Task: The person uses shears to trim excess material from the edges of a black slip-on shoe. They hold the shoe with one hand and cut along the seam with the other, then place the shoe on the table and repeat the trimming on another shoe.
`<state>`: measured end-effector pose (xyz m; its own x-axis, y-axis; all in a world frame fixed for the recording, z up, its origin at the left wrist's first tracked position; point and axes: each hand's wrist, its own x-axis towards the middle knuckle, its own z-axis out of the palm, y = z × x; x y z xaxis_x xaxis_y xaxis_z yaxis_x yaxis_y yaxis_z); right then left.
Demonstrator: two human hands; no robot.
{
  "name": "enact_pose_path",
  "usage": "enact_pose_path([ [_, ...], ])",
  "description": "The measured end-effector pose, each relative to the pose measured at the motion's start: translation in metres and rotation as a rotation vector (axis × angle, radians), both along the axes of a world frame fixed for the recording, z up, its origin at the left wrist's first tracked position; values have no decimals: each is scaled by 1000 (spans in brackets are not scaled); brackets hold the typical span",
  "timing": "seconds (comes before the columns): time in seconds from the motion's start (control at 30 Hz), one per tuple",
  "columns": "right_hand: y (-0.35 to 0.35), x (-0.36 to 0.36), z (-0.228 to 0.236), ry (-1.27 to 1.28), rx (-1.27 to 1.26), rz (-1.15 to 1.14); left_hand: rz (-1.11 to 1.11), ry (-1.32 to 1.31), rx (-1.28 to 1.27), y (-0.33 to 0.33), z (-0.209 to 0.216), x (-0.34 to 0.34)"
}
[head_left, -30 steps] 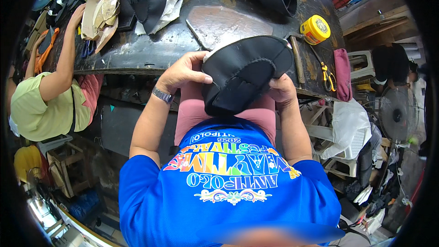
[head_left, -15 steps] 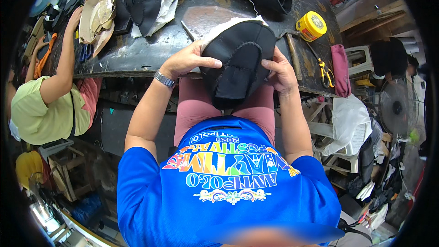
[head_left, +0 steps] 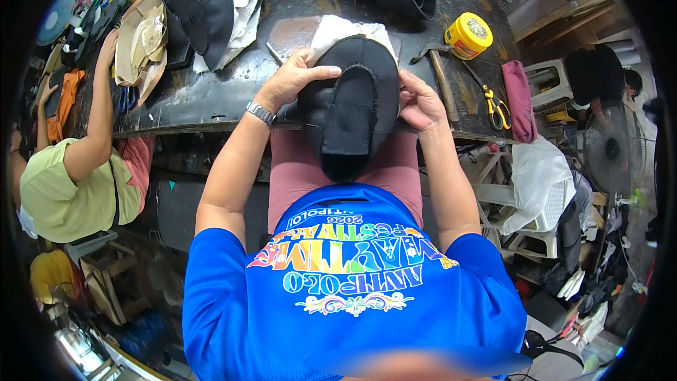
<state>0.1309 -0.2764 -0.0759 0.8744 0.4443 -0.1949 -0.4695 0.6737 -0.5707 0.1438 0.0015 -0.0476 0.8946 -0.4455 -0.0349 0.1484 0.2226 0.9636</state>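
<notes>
A black shoe upper (head_left: 347,106), with a stitched oval seam and a dark opening toward me, is held over my lap at the table's edge. My left hand (head_left: 290,83) grips its left side, thumb lying on top and the other fingers hidden beneath. At its right edge my right hand (head_left: 422,101) pinches the rim, fingers bent and partly out of sight. White sheet material (head_left: 347,28) pokes out behind the upper's far end. Beyond that lies a flat brownish slab (head_left: 290,37), partly covered.
More black uppers (head_left: 199,10) lie farther back on the dark table (head_left: 204,106). To the right are a hammer (head_left: 443,85), a yellow tub (head_left: 468,35), yellow-handled pliers (head_left: 496,111) and a maroon pouch (head_left: 520,102). A co-worker (head_left: 81,176) sits at the left.
The upper has turned slightly straighter, its near end shifting left and toward me. My right thumb has moved off its top surface to the right edge. My left hand keeps its hold.
</notes>
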Motion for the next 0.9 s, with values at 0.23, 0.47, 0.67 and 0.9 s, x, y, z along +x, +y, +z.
enact_pose_path([
  [0.23, 8, 3, -20, -207, -484, -273, 59, 49, 58, -4, -8, 3],
  [0.47, 13, 13, -3, -316, -562, -242, 50, 42, 107, -4, -12, 5],
  [0.67, 4, 58, 39, -780, -839, 70, 38, 40, 90, -6, -9, 4],
  [0.9, -15, 93, 29, -772, -873, 261, 79, -45, 58, -9, -11, 3],
])
